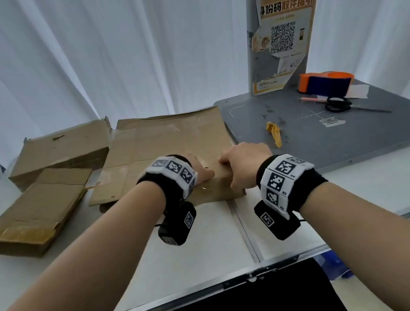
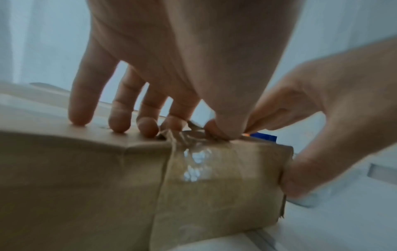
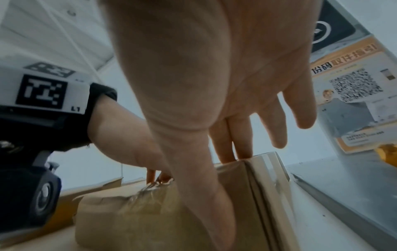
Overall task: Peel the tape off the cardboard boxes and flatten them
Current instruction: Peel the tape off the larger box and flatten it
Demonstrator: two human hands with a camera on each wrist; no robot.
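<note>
A brown cardboard box [image 1: 168,139] lies in the middle of the white table, its near end face [image 2: 86,186] toward me. Glossy clear tape [image 2: 193,163] runs over that face and the top edge, where its crumpled end [image 3: 150,190] is lifted. My left hand [image 1: 205,174] rests its fingertips [image 2: 120,124] on the box top, while thumb and index finger pinch the lifted tape end. My right hand [image 1: 238,168] grips the box's near right corner, thumb [image 2: 298,180] on the side and fingers over the top.
Two more cardboard boxes, one [image 1: 62,152] behind and one squashed [image 1: 34,211], lie at the left. On the grey platform [image 1: 331,139] to the right are a yellowish tape scrap [image 1: 274,130], scissors [image 1: 339,104] and an orange tape dispenser [image 1: 324,82]. White curtains hang behind.
</note>
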